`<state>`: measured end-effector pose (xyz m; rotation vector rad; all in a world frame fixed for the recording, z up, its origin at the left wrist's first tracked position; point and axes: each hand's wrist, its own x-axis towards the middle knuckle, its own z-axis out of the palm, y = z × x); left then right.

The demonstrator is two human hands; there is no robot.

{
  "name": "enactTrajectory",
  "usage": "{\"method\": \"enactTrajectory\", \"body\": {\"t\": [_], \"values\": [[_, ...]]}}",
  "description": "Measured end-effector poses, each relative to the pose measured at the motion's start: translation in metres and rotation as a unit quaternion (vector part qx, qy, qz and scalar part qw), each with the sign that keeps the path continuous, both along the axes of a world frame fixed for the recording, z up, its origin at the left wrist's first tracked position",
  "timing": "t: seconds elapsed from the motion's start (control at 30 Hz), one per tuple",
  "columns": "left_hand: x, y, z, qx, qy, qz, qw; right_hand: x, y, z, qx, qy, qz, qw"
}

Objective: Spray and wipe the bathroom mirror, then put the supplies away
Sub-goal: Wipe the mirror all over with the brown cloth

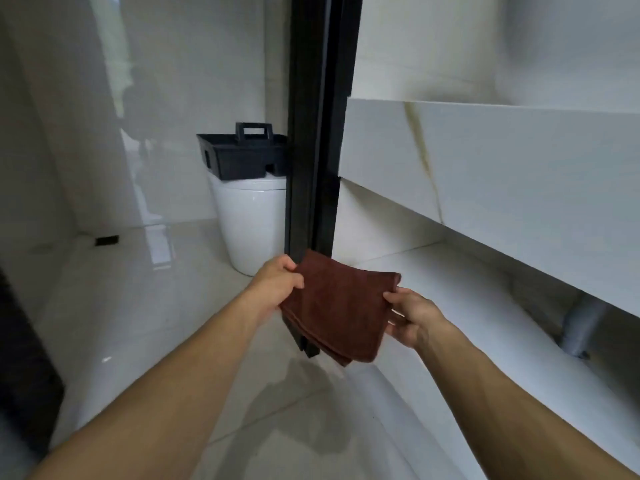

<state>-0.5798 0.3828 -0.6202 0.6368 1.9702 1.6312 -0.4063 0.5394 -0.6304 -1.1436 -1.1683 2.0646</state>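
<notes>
Hands (pixel 277 282) (pixel 410 318) pinch folded brown cloth (pixel 341 306).

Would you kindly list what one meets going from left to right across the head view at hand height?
Left hand → brown cloth, held between both hands → right hand → grey drain pipe under the marble counter.
</notes>
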Motion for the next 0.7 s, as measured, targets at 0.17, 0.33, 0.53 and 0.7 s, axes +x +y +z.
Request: {"method": "enactTrajectory", "body": {"t": [0.17,0.33,0.53,0.7], "values": [[-0.017,-0.071,0.082,0.032,0.040,0.094,0.994,-0.056,-0.054,0.074,-0.005,0.016,0.050,0.999],[-0.028,-0.107,0.217,0.055,0.089,0.123,0.987,-0.081,-0.088,0.220,0.045,0.036,0.063,0.996],[-0.017,-0.078,0.434,0.081,0.213,0.023,0.973,-0.054,-0.060,0.451,0.123,0.059,0.035,0.990],[0.001,-0.002,0.616,0.100,0.299,-0.014,0.949,-0.007,-0.001,0.644,0.223,0.063,-0.036,0.972]]}}
